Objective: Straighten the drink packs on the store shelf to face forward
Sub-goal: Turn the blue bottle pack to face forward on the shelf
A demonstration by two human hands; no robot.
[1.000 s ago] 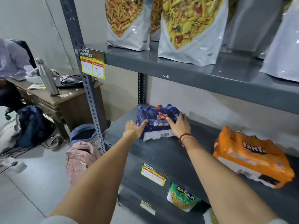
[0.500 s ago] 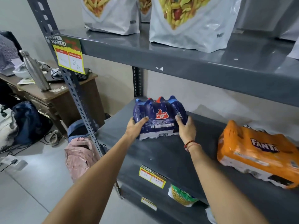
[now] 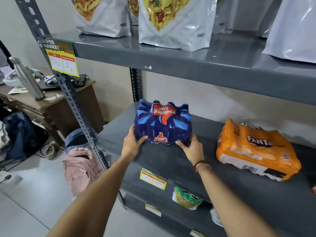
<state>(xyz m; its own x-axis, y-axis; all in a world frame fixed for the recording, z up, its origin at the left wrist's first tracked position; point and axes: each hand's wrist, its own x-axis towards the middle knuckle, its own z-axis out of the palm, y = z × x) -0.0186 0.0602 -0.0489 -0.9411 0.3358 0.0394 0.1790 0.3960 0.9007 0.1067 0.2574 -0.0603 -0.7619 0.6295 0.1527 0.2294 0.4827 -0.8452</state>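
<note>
A dark blue Thums Up drink pack [image 3: 162, 124] stands on the grey middle shelf [image 3: 171, 161], tipped so its broad printed face shows and the large logo reads upside down. My left hand [image 3: 132, 145] grips its lower left corner. My right hand [image 3: 191, 147], with a red thread on the wrist, grips its lower right corner. An orange Fanta drink pack [image 3: 253, 149] lies flat on the same shelf to the right, turned at an angle, untouched.
Large white snack bags [image 3: 174, 23] stand on the upper shelf [image 3: 188, 60]. A perforated upright post [image 3: 71, 100] carries a yellow price tag [image 3: 62, 60]. Snack packets [image 3: 186, 197] sit on the lower shelf. At left are a wooden desk [image 3: 51, 103], a steel bottle [image 3: 27, 79] and bags on the floor.
Both hands have tipped the blue pack up from its narrow barcode side and pulled it toward the shelf front, so its broad printed face now shows. The Fanta pack has stayed put.
</note>
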